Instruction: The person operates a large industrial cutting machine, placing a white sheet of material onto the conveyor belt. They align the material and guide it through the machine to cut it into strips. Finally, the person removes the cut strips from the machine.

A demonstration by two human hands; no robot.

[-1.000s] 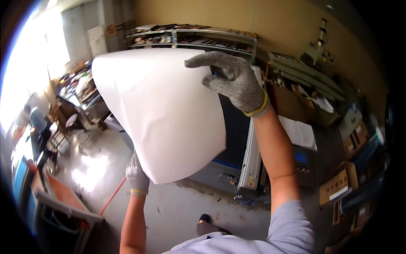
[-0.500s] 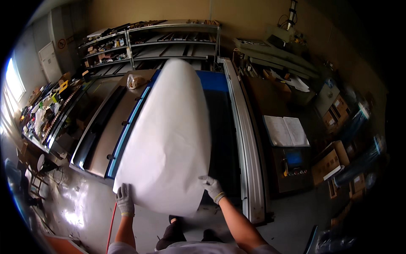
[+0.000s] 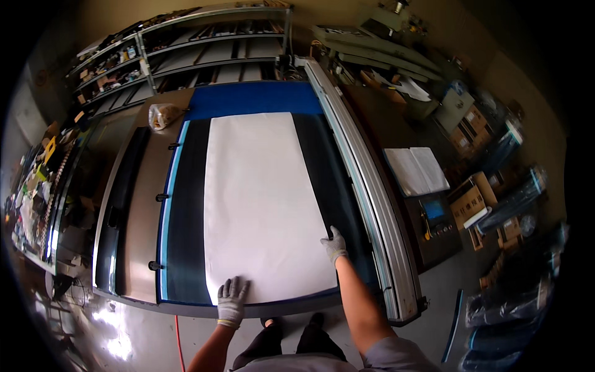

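Observation:
A large white sheet (image 3: 263,198) lies mostly flat on the dark bed (image 3: 187,248) of a wide machine table, its far edge short of a blue strip (image 3: 254,99). My left hand (image 3: 232,302), in a grey knit glove, rests with fingers spread on the sheet's near left corner. At the sheet's right edge, toward the near end, is my right hand (image 3: 335,245), gloved alike, with thumb and forefinger apart. Whether its fingertips touch the paper is hard to see.
A long metal beam (image 3: 365,192) runs along the bed's right side. Beyond it lie an open notebook (image 3: 416,170) and a control panel (image 3: 436,214). Black clamps (image 3: 162,198) line the left edge. A plastic bag (image 3: 163,116) sits at far left; loaded shelves (image 3: 214,46) stand behind.
The white sheet, raised and bulging before, now lies down on the bed. My left hand has shifted right; my right hand has moved forward and right, off its earlier grip. The view has turned.

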